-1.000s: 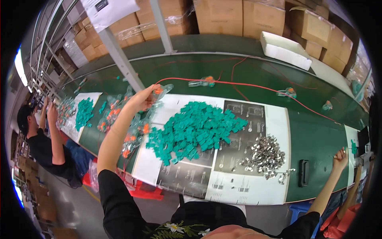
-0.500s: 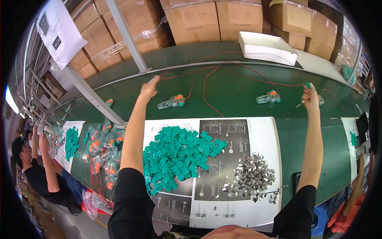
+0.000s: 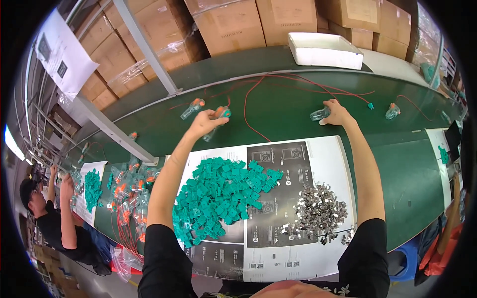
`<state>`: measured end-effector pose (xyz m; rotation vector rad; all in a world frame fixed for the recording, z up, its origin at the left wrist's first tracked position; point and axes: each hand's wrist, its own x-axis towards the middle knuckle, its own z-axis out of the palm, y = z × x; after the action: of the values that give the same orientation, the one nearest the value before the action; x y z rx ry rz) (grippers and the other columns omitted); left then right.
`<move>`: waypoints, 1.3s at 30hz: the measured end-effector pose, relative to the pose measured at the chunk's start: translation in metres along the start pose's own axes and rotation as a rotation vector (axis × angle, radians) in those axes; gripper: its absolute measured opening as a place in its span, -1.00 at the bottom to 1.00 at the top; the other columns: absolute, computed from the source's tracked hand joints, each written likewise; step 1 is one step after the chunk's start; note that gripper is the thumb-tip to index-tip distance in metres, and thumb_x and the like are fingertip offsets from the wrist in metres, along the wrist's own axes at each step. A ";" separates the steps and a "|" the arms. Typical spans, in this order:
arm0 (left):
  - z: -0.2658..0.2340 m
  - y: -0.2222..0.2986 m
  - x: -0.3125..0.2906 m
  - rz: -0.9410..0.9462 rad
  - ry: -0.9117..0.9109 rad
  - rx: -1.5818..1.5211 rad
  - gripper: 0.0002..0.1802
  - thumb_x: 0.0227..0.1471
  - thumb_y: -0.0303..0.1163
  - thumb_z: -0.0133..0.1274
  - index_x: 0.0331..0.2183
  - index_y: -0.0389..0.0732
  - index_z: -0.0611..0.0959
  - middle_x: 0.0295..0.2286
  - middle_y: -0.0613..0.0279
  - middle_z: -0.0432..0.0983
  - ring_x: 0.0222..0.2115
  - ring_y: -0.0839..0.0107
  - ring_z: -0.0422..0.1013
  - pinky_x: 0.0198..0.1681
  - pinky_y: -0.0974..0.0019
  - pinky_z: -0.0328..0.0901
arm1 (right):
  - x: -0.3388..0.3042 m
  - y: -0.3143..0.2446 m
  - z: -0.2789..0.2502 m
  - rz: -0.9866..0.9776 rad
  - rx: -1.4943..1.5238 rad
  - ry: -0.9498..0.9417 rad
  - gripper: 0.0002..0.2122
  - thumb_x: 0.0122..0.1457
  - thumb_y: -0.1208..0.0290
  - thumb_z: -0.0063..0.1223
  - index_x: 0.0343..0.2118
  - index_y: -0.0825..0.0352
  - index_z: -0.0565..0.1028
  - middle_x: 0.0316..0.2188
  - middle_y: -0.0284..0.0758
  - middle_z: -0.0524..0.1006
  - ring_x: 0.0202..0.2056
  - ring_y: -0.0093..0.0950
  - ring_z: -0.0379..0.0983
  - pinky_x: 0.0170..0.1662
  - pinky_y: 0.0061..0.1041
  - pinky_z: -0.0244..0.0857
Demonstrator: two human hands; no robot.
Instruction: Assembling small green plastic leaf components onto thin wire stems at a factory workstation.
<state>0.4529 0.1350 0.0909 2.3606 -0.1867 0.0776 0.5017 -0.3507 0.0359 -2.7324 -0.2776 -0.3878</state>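
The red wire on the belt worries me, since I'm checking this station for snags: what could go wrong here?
1. The red wire loops loose across the belt between both hands; the left hand, gripping a clear part, might catch it.
2. The right hand reaches far over the metal clips; the forearm could scatter them.
3. The teal pile lies under the left arm and may get swept off.

Brown cardboard boxes [image 3: 233,25], some wrapped in clear film, stand stacked along the far side behind the green belt, and a white foam box [image 3: 325,49] lies at the far right edge of it. A white paper sign [image 3: 62,52] with dark printed squares hangs at the far left. On the near table lie large white printed sheets [image 3: 278,164] with black panels, and a smaller white sheet [image 3: 99,169] lies to the left.
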 end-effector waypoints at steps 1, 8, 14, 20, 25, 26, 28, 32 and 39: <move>0.005 0.015 -0.003 0.005 0.008 -0.002 -0.38 -0.16 -0.01 0.29 -0.26 -0.39 0.60 -0.39 0.21 0.55 -0.39 0.48 0.45 -0.30 0.42 0.31 | 0.001 -0.004 -0.003 -0.006 -0.004 0.007 -0.39 -0.27 0.27 0.38 -0.05 0.28 0.45 -0.04 -0.24 0.41 -0.06 -0.25 0.42 -0.05 -0.30 0.34; 0.040 0.086 -0.016 -0.100 -0.142 -0.328 -0.32 -0.11 0.13 0.18 -0.22 -0.35 0.60 -0.43 0.25 0.50 -0.44 0.51 0.39 -0.35 0.44 0.30 | -0.029 -0.103 -0.010 -0.381 0.136 -0.198 -0.58 -0.08 0.31 0.26 -0.11 0.25 0.44 -0.14 -0.27 0.38 -0.19 -0.24 0.47 -0.15 -0.30 0.37; 0.057 0.108 -0.047 -0.240 -0.487 -1.026 -0.40 0.07 0.12 -0.01 -0.11 -0.22 0.53 -0.30 0.17 0.53 -0.35 0.38 0.50 -0.30 0.33 0.42 | -0.081 -0.212 -0.044 -0.837 0.080 -0.056 -0.52 -0.09 0.53 0.14 -0.01 0.20 0.36 -0.01 -0.26 0.35 -0.31 -0.19 0.51 -0.28 -0.29 0.44; 0.056 0.116 -0.097 -0.293 -0.575 -1.200 -0.43 0.14 0.12 -0.12 -0.02 -0.12 0.45 -0.25 0.13 0.53 -0.36 0.33 0.53 -0.32 0.28 0.48 | -0.112 -0.228 -0.057 -0.908 0.515 -0.015 -0.50 -0.11 0.67 0.04 -0.02 0.22 0.36 -0.02 -0.31 0.38 -0.41 -0.31 0.54 -0.39 -0.41 0.45; 0.060 0.114 -0.125 -0.229 -0.478 -1.187 -0.45 0.10 0.07 -0.02 -0.06 -0.16 0.46 -0.27 0.13 0.52 -0.37 0.31 0.53 -0.36 0.27 0.49 | -0.135 -0.245 -0.073 -0.526 1.036 -0.255 -0.67 0.04 0.55 0.07 -0.09 0.28 0.38 -0.22 -0.26 0.44 -0.57 -0.56 0.42 -0.54 -0.51 0.39; 0.058 0.116 -0.134 -0.219 -0.469 -1.160 -0.47 0.09 0.04 0.03 -0.07 -0.17 0.46 -0.27 0.13 0.52 -0.36 0.29 0.52 -0.36 0.26 0.48 | -0.140 -0.253 -0.075 -0.334 1.135 -0.247 -0.70 0.07 0.51 0.07 -0.11 0.32 0.38 -0.26 -0.26 0.45 -0.58 -0.62 0.40 -0.58 -0.54 0.36; 0.050 0.123 -0.154 -0.199 -0.438 -1.116 -0.46 0.06 0.00 0.08 -0.06 -0.19 0.46 -0.26 0.12 0.51 -0.35 0.30 0.52 -0.35 0.26 0.48 | -0.141 -0.265 -0.078 -0.152 1.222 -0.254 -0.72 0.10 0.46 0.07 -0.12 0.36 0.38 -0.31 -0.27 0.46 -0.58 -0.67 0.37 -0.62 -0.57 0.33; 0.016 0.144 -0.206 -0.167 -0.373 -0.891 -0.40 -0.03 -0.10 0.22 -0.03 -0.23 0.45 -0.21 0.10 0.49 -0.32 0.34 0.50 -0.30 0.25 0.46 | -0.124 -0.283 -0.093 0.354 1.192 -0.456 -0.43 0.11 0.00 0.08 -0.08 0.50 0.35 -0.32 -0.26 0.52 -0.79 -0.75 0.05 -0.71 -0.65 0.17; 0.008 0.155 -0.264 0.053 -0.484 -0.462 -0.34 -0.10 -0.17 0.29 -0.07 -0.32 0.37 -0.24 0.20 0.51 -0.26 0.45 0.46 -0.36 0.35 0.43 | -0.099 -0.280 -0.107 0.195 1.438 -0.567 -0.83 0.18 0.26 0.04 -0.42 0.25 0.42 -0.68 -0.54 0.28 -0.81 -0.76 -0.04 -0.79 -0.70 -0.15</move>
<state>0.1679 0.0501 0.1631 1.8759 -0.4486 -0.4678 0.3168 -0.1497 0.1934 -1.3453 -0.2641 0.5032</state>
